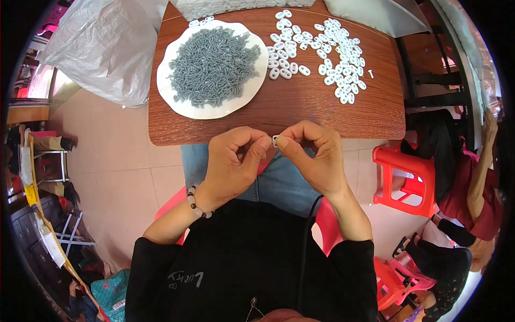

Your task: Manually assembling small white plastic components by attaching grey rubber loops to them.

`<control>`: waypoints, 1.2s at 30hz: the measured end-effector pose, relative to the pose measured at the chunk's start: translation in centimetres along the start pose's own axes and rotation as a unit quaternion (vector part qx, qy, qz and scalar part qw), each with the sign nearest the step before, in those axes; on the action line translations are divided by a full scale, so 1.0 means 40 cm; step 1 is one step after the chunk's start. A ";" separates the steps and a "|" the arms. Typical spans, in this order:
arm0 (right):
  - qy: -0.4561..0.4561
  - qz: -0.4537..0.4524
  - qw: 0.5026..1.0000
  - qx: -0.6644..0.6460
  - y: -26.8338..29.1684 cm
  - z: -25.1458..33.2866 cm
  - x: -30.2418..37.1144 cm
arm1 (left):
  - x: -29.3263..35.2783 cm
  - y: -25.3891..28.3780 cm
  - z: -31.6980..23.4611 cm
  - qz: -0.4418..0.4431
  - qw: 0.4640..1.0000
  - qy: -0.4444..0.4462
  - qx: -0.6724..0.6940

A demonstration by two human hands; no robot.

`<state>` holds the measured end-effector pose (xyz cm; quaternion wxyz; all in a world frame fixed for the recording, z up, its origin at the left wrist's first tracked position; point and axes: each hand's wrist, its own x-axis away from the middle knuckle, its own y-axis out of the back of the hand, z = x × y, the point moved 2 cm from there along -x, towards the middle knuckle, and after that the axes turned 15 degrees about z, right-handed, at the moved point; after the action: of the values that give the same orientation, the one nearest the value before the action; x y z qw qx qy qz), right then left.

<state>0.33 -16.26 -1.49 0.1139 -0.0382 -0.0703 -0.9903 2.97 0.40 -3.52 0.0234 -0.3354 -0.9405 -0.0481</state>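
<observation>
Just past the near edge of the table, my two hands meet fingertip to fingertip. Thumb and forefinger of my right hand pinch a small white plastic piece. My left hand is also closed in a pinch, its tips against the left side of that piece; whatever lies between them is hidden. Ahead and to the left, a white plate with a wavy rim bears a heap of small grey pieces. Loose white oval pieces with two dark slots spread over the table's right half.
The brown wooden table has a small white T-shaped part at its right. A pale plastic bag hangs left of it. Red stools stand at the right, with other people sitting nearby. White packed bags line the table's far side.
</observation>
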 end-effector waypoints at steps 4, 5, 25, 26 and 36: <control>0.006 0.000 1.000 -0.005 -0.003 -0.004 -0.001 | 0.000 -0.003 0.002 -0.007 1.000 0.001 -0.003; 0.006 0.001 1.000 -0.005 -0.003 -0.004 -0.001 | 0.000 -0.004 0.002 -0.007 1.000 0.001 -0.003; -0.041 -0.008 0.996 -0.074 0.008 -0.016 -0.005 | -0.007 -0.004 -0.002 0.007 0.994 0.028 0.107; -0.040 -0.009 0.996 -0.074 0.008 -0.015 -0.004 | -0.009 -0.004 -0.004 0.007 0.994 0.028 0.107; -0.050 -0.010 0.994 -0.099 0.013 -0.013 -0.002 | -0.010 0.001 -0.007 0.013 0.986 0.030 0.164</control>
<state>0.49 -16.81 -1.92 0.0956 -0.0983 0.0225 -0.9903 3.30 0.16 -3.27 0.1072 -0.3380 -0.9300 0.0967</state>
